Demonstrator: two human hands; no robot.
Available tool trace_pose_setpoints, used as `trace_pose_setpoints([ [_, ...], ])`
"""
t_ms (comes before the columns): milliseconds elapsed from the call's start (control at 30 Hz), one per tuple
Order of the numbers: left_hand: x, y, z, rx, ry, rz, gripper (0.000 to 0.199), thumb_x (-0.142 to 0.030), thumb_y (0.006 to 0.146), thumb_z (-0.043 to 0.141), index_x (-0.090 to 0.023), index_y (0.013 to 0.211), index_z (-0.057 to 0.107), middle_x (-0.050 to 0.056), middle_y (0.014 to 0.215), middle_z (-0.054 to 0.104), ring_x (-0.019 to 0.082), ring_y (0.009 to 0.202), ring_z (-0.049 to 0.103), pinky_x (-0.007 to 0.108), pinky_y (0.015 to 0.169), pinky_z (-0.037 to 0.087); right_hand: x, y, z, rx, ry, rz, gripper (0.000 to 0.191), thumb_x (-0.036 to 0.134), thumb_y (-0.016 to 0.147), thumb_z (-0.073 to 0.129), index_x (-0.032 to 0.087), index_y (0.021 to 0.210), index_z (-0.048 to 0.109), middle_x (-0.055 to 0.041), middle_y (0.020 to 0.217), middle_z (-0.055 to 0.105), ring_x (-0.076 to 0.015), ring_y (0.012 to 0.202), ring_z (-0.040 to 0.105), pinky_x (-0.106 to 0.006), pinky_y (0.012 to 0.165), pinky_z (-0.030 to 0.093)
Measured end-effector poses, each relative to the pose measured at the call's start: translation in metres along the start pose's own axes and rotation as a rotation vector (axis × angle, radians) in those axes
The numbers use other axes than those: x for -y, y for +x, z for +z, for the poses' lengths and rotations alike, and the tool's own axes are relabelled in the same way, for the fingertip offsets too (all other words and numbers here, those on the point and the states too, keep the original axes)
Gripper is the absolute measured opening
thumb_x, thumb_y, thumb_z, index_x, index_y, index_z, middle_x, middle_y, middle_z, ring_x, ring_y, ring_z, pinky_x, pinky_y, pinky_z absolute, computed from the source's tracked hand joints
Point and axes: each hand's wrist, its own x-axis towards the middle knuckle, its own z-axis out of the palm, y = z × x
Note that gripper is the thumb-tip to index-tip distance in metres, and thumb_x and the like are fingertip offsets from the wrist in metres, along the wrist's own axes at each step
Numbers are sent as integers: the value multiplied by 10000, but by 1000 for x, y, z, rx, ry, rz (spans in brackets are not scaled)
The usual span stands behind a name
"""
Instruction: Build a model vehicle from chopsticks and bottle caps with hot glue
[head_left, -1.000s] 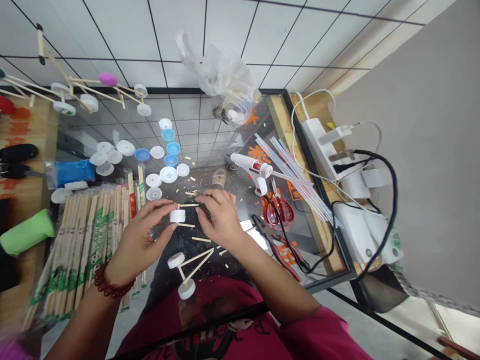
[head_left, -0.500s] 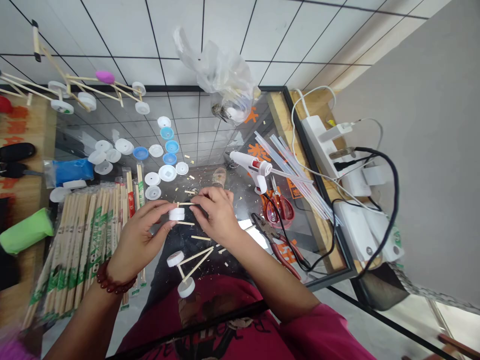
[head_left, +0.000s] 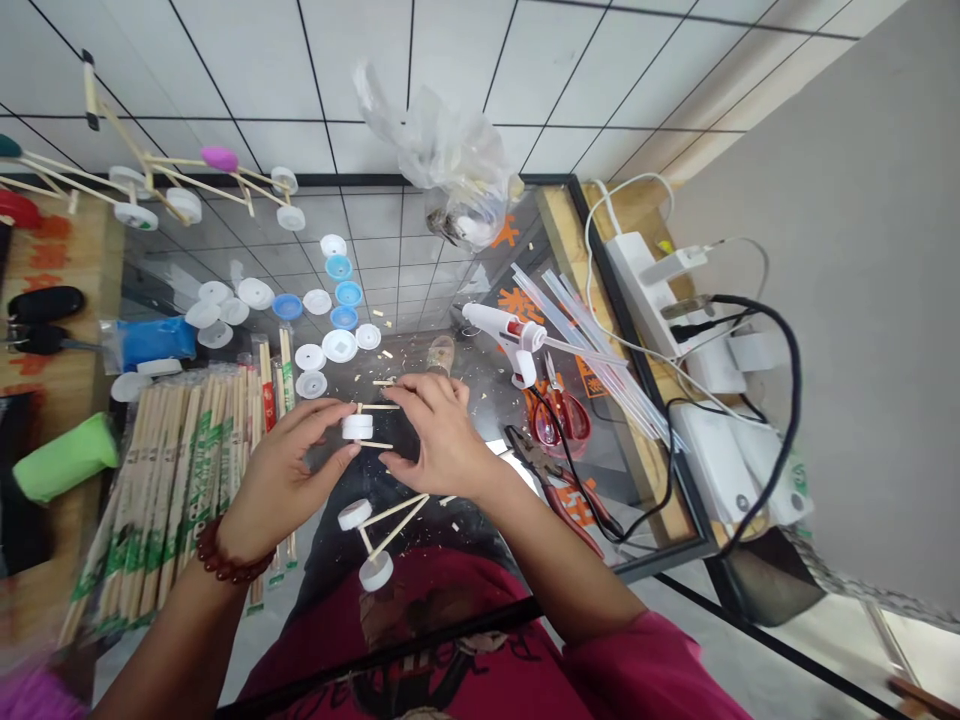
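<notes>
Between the fingertips and thumb of my left hand (head_left: 292, 465) is a small piece made of white bottle caps (head_left: 358, 427) with two thin wooden sticks (head_left: 381, 407) pointing right. My right hand (head_left: 439, 430) is beside the stick ends, its thumb and index finger apart; whether it touches a stick is hard to make out. Nearer my body lies a wooden-stick frame (head_left: 397, 510) with a white cap wheel (head_left: 375, 571) at each end of its axle. Wood crumbs are scattered around on the dark glass tabletop.
Wrapped chopsticks (head_left: 172, 480) lie left, below white and blue bottle caps (head_left: 348, 293). Finished stick models (head_left: 191, 180) stand at the back left. On the right are a glue gun (head_left: 499, 330), glue sticks (head_left: 600, 350), scissors (head_left: 559, 410), pliers (head_left: 551, 475) and a power strip (head_left: 645, 290).
My right thumb and index finger have spread apart and come off the upper stick. My left hand keeps the cap piece in nearly the same place. The view has shifted slightly.
</notes>
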Motion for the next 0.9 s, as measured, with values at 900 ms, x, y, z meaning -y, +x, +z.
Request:
trace_pose_setpoints([
  [900, 4, 0, 0, 22, -35, -4, 285, -358, 966, 588, -243, 1193, 715, 75, 1254, 695, 233, 1087, 683, 356, 894, 595, -1, 0, 2, 4, 1, 35, 651, 328, 791, 696, 176, 1407, 551, -159, 1368, 608, -336, 1267, 526, -495, 1074, 342],
])
